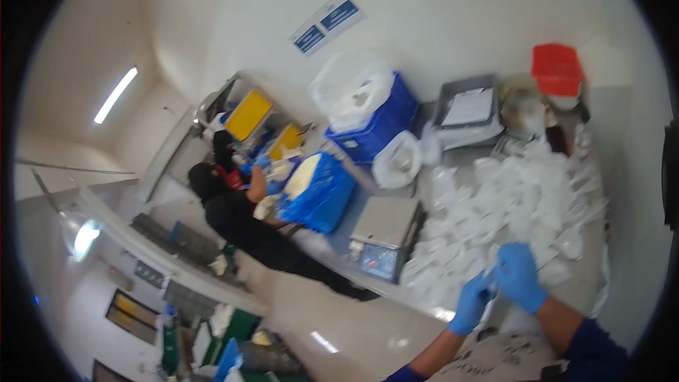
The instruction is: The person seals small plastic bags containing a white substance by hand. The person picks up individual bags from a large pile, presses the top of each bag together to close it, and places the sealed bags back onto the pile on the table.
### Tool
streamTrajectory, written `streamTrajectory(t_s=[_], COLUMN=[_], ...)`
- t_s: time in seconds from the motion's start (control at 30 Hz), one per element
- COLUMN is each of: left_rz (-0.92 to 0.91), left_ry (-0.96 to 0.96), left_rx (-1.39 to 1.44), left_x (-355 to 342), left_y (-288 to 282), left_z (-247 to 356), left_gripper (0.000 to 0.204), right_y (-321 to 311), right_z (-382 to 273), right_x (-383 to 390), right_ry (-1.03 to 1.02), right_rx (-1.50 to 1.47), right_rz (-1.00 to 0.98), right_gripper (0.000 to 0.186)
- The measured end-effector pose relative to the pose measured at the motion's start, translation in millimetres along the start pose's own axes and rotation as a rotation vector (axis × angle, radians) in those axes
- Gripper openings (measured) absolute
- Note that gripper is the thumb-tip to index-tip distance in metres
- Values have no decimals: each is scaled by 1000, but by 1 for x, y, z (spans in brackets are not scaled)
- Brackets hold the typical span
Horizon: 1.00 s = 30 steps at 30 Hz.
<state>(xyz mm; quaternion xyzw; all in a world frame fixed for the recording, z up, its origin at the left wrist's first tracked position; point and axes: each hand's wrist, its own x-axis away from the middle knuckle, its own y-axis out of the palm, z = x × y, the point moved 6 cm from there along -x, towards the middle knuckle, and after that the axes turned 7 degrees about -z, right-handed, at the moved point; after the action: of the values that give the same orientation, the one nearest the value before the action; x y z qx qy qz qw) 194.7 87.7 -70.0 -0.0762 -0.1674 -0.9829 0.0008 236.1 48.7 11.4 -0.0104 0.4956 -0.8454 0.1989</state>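
Plastic bags (520,191) heaped at the scale's (385,221) 3 o'clock. Left hand (474,303) and right hand (520,277) close together, heap's 6 o'clock, fingers curled; can't tell if grasping anything.

The blue-gloved left hand (472,302) and right hand (521,277) are held close together at the near right, fingers curled; what lies between them cannot be clearly made out. Beyond them, much of the table (578,286) is covered by crumpled whitish plastic bags (523,187). Farther left, a grey scale (387,221) is seen, and by the far wall a blue crate (382,113) is topped by white plastic (346,92). At the far left, a co-worker (244,230) is dressed in black.
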Motion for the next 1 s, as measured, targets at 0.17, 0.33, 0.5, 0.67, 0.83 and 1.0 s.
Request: streamTrajectory(t_s=[0.17,0.33,0.5,0.67,0.83,1.0], left_rz=[94,24,-142,-166,8,359], left_ry=[-31,20,47,183,349,336], left_rx=[187,352,-270,-434,-553,-640], left_x=[3,18,13,6,-6,-41], left_y=[39,67,77,86,80,40], left_z=[73,96,54,47,83,108], left_gripper=[17,30,23,26,21,22], right_y=[-12,-41,-39,-62,-48,-50], right_z=[130,146,156,171,206,266], right_x=[-13,-8,-5,9,17,19], right_ry=[-441,-568,-442,-461,-282,-145], right_rx=[-1441,-1436,-1511,-1554,-1689,-1746], right_rz=[175,125,219,264,142,350], right_gripper=[10,7,3,2,11,12])
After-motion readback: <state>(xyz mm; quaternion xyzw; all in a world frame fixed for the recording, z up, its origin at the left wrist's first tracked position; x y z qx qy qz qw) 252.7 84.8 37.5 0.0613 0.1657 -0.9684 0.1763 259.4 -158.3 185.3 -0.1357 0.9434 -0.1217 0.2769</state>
